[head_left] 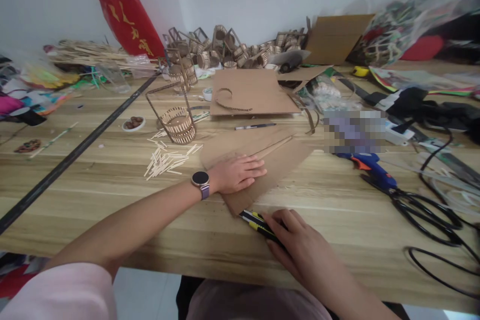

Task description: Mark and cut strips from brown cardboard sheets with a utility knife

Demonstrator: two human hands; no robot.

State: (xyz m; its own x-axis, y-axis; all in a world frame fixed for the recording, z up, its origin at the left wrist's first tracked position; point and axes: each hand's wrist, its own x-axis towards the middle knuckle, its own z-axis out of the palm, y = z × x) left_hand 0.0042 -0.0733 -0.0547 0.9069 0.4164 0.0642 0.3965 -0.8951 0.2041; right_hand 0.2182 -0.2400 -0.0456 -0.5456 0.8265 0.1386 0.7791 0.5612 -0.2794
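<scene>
Flat on a piece of brown cardboard [288, 160] lies my left hand [240, 172], its fingers stretched out and pressing the sheet to the table. A long slit or strip edge runs across the cardboard beyond the fingers. My right hand [290, 237] is wrapped round a black and yellow utility knife [258, 222]. The knife's blade is at the cardboard's near corner; whether it touches or cuts there I cannot tell. Left of the cardboard stands a small basket [178, 125] of wooden sticks with a tall handle, beside a pile of short sticks [165, 162].
Behind the cardboard lie a pen [255, 126] and a larger cardboard sheet [247, 92] with a curved strip on it. A small bowl [133, 124] holds brown pieces. To the right are a blue glue gun [375, 167] and black scissors [423, 215]. Several small baskets [225, 52] are heaped by the wall.
</scene>
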